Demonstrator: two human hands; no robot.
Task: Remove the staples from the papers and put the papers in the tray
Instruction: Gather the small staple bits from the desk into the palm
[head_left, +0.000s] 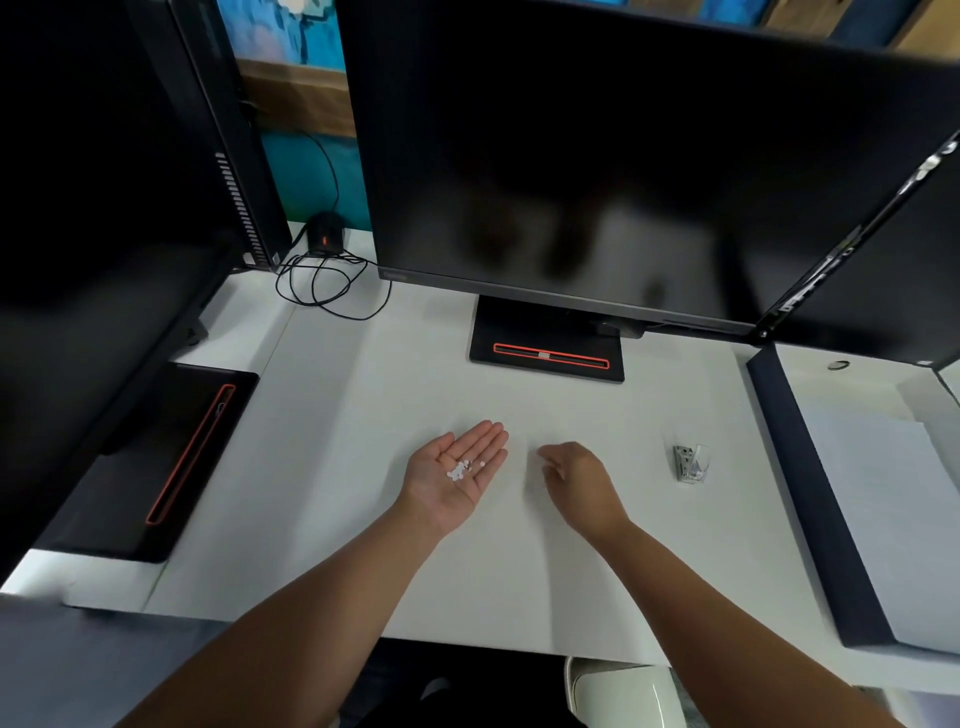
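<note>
Stretching my forearms over the smooth white desk (363, 405), left of the dark-walled tray (810, 493) holding white papers (883, 519), I hold my left hand (457, 473) flat, palm up, and my right hand (576, 478) palm down, fingers loosely curled and empty, near a small clear cup (692, 463) of metal pieces; tiny round white bits (460, 470) lie on my left palm.

No readable text; only a blurred, illegible logo (393, 276) on the monitor (623, 156) bezel.
</note>
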